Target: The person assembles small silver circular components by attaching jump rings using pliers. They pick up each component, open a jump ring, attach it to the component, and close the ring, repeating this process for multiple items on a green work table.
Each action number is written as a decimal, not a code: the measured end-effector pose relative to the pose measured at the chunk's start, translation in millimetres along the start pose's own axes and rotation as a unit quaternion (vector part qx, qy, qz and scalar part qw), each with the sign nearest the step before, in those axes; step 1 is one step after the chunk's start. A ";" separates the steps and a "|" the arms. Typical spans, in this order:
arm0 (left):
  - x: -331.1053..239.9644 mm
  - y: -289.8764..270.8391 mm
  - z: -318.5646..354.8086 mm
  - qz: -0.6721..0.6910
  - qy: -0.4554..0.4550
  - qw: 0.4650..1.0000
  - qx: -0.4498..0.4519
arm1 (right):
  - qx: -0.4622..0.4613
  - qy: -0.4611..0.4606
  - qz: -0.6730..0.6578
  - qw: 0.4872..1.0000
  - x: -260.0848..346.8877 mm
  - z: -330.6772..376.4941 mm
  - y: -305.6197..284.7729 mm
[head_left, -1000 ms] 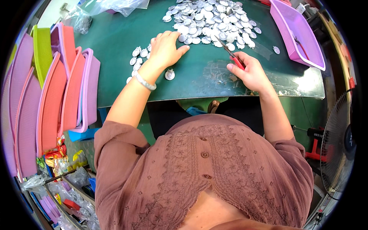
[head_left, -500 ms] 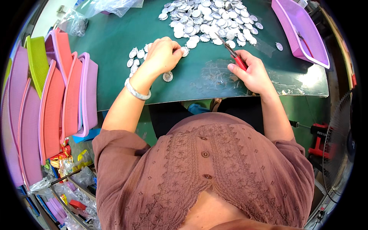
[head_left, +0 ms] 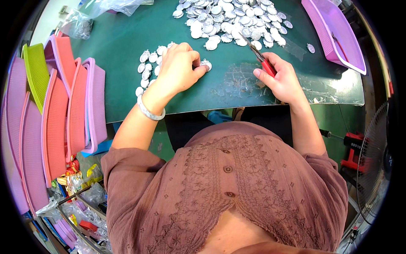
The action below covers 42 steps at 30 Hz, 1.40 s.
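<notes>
My left hand (head_left: pixel 179 67), with a pale bangle (head_left: pixel 149 109) at its wrist, is closed, thumb and fingertips on a silver oval pendant (head_left: pixel 206 64) low over the green table. Beside and partly under this hand lie several loose silver pendants (head_left: pixel 145 56). My right hand (head_left: pixel 282 80) is wrapped round the red handles of a pair of pliers (head_left: pixel 267 67). Their dark jaws point up and left, toward a big heap of silver pendants (head_left: pixel 228 21) at the far side. One lone pendant (head_left: pixel 311 48) lies right of the heap.
A purple plastic basket (head_left: pixel 311 19) holding a red-handled tool stands at the far right. Stacked pink, purple and green baskets (head_left: pixel 55 127) crowd the left. Clear plastic bags (head_left: pixel 78 25) lie far left. A fan (head_left: pixel 374 161) stands beyond the table's right corner.
My left hand has come slightly nearer with the pendant at its fingertips. It now covers the single pendant that lay below it. The pliers stay in my right hand, nearly still.
</notes>
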<state>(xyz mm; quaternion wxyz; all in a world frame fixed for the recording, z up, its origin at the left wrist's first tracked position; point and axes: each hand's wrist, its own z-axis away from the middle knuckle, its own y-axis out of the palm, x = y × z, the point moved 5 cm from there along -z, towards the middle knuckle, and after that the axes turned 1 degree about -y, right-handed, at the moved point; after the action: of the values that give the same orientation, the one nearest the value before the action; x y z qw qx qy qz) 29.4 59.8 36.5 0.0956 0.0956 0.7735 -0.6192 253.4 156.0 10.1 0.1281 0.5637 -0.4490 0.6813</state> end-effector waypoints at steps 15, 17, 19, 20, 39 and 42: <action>6.8 18.4 -43.6 -0.007 -0.119 0.993 0.018 | -0.010 0.014 0.012 1.000 -0.3 0.8 1.1; 9.2 20.4 -42.5 0.001 -0.112 0.993 0.024 | -0.013 0.004 0.009 1.000 -1.4 0.5 1.4; 14.0 21.6 -40.8 0.012 -0.103 0.994 0.024 | -0.015 0.000 0.009 1.000 -1.8 1.0 1.2; 14.8 20.5 -39.7 0.021 -0.084 0.996 0.031 | -0.015 0.000 0.011 1.000 -1.1 1.3 1.1; 19.7 18.8 -37.1 0.129 0.009 0.988 0.080 | -0.006 0.000 0.022 1.000 6.7 1.9 -0.1; 21.9 16.7 -33.6 0.132 -0.026 0.990 0.040 | -0.004 -0.002 0.017 1.000 3.5 1.7 0.4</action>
<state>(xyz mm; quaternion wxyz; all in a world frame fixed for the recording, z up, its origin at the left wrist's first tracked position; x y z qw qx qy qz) 11.8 96.8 22.2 0.1925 0.1847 0.7263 -0.6335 253.0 153.3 12.9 0.1175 0.5570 -0.4618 0.6803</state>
